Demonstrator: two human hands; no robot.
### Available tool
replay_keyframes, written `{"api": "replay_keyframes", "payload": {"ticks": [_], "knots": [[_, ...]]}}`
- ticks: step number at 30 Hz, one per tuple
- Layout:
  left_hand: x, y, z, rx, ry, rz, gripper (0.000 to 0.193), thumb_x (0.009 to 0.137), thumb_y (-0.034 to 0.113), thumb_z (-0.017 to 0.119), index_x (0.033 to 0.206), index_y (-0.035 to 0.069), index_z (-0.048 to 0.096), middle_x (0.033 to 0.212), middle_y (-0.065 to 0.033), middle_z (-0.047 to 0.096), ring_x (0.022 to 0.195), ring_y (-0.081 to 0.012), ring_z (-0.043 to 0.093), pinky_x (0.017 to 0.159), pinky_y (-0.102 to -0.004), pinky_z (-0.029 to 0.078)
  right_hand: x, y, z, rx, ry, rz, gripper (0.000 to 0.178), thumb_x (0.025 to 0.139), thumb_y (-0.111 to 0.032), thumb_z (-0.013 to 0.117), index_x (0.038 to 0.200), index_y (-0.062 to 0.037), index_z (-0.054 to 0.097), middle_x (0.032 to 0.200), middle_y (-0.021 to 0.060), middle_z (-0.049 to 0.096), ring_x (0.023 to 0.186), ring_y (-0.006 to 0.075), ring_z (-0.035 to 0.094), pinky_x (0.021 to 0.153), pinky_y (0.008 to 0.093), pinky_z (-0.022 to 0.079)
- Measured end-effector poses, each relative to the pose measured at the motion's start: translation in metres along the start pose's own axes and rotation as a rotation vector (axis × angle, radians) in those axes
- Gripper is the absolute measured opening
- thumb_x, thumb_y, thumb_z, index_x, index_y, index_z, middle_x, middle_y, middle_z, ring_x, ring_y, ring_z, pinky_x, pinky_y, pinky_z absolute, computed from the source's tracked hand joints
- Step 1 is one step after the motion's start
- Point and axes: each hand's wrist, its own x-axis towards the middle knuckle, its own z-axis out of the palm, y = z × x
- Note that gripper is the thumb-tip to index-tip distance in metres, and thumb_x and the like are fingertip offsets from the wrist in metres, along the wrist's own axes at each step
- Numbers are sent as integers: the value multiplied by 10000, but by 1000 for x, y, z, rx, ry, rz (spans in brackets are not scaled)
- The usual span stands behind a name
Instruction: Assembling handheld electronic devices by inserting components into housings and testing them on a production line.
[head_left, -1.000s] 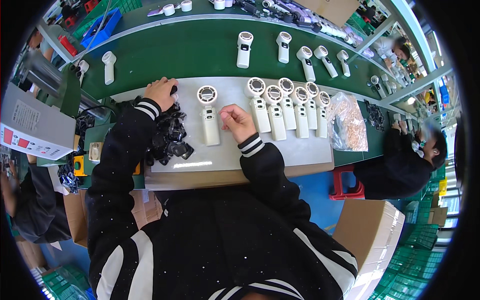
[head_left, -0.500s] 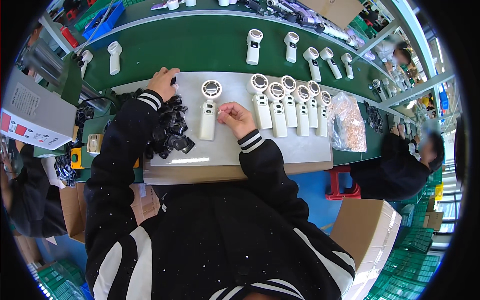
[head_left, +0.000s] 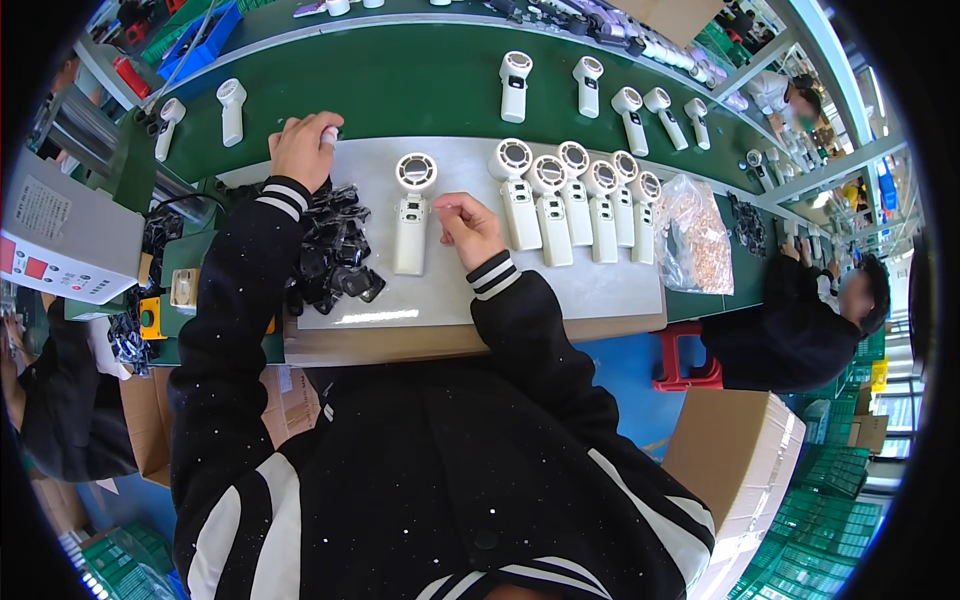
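Note:
Past the far left edge of the grey work mat (head_left: pixel 440 300), my left hand (head_left: pixel 303 152) is closed, with a small whitish bit showing at its fingertips; what it holds is too small to make out. My right hand (head_left: pixel 472 232) has thumb and forefinger pinched together beside a white handheld fan (head_left: pixel 410 235). Anything in that pinch is too small to name. This fan lies face up, its round grille away from me, and neither hand grips it. Nearest my left wrist is a heap of small glossy black parts (head_left: pixel 335 250).
Several more white handheld fans (head_left: pixel 552 215) lie in a group at right, by a clear plastic bag of small copper-coloured parts (head_left: pixel 695 240). Other fans rest on the green belt (head_left: pixel 400 85) beyond. A white control box (head_left: pixel 70 225) stands left. A person (head_left: pixel 800 330) sits at right.
My left hand has moved away and slightly left, off the mat's far edge; the small dark piece at its fingers no longer shows. My right hand has shifted slightly left, still pinched.

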Motion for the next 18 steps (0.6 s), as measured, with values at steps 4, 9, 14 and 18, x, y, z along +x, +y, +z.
{"api": "replay_keyframes", "payload": {"ticks": [4,9,14,18], "knots": [[-14,16,-5,-388,35,-23,308,842,-5,479,1090,120,613,946,-46,648,830,-188,546,797,-332,415,1,-5,7,48,-5,23,64,891,-26,538,897,-41,600,729,23,567,633,96,499,606,217,458],[-32,20,2,-770,4,-60,315,837,-47,455,1081,89,600,966,-47,627,801,-143,523,733,-269,421,-2,-21,23,-76,20,8,46,868,-36,550,882,-48,592,779,55,562,657,134,495,626,247,448],[-40,27,7,-858,-63,-86,310,853,-52,437,1098,68,584,992,-54,611,817,-129,520,727,-243,422,3,1,36,-514,98,-228,73,836,-41,575,909,-40,577,895,85,517,799,190,478,738,289,430],[-45,35,10,-916,-168,-125,297,873,-40,430,1113,58,574,1006,-56,605,841,-130,526,750,-239,424,6,20,49,-761,187,-413,116,817,-47,594,929,-36,565,968,94,462,917,223,436,825,312,397]]}}
